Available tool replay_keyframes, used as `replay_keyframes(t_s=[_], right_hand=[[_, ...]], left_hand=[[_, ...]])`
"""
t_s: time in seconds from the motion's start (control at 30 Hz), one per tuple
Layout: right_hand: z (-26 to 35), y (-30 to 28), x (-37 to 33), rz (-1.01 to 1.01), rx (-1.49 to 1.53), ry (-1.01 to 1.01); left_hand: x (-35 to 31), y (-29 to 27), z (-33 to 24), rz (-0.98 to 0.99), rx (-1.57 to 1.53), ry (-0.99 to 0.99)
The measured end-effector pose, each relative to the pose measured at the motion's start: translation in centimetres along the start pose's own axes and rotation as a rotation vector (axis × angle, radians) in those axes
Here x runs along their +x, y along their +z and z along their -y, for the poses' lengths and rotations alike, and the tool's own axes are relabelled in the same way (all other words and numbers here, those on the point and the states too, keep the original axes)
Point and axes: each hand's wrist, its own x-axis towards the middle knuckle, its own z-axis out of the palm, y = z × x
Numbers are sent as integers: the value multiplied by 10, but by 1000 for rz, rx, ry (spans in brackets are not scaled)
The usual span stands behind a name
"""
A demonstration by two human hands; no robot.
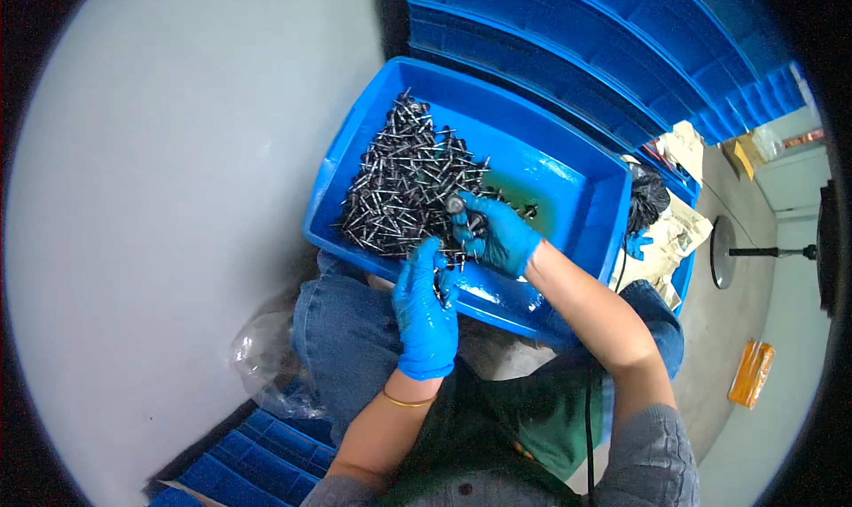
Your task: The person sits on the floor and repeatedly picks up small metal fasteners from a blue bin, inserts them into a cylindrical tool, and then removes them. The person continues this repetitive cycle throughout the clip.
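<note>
A blue plastic bin (532, 165) holds a heap of small metal shafts with dark round heads (399, 179), piled toward its left side. Wet-looking blue gloves cover both of my hands. Over the bin, my right hand (501, 239) is closed with a round-headed metal shaft (455, 204) pinched at its fingertips; more dark parts show under its curled fingers. My left hand (424, 310), at the bin's near edge, has its fingers curled around metal shafts, partly visible between thumb and fingers. How many each hand holds is hidden.
Stacked blue crates (568, 37) stand behind the bin, and more blue crates (257, 458) lie at lower left. A pale wall (195, 152) borders the left. Rightward are crumpled paper (670, 241), a black bag (648, 196) and a round-based stand (723, 252). Clear plastic (266, 356) lies beside my leg.
</note>
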Motion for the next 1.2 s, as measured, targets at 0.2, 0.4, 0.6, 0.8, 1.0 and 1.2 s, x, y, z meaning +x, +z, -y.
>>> replay_keyframes(t_s=[0.2,0.4,0.6,0.8,1.0,1.2], right_hand=[[-12,-8,-64,285,516,119],[-11,-8,-82,220,500,110],[-24,-17,-75,430,597,132],[-28,-5,-83,233,387,21],[-28,-5,-83,318,428,11],[-28,-6,-83,311,394,1]], left_hand=[[-10,5,7,191,374,95],[-14,7,21,318,786,647],[-9,5,21,214,686,487],[-3,9,14,368,797,434],[-4,9,9,464,698,393],[-4,10,9,467,734,420]])
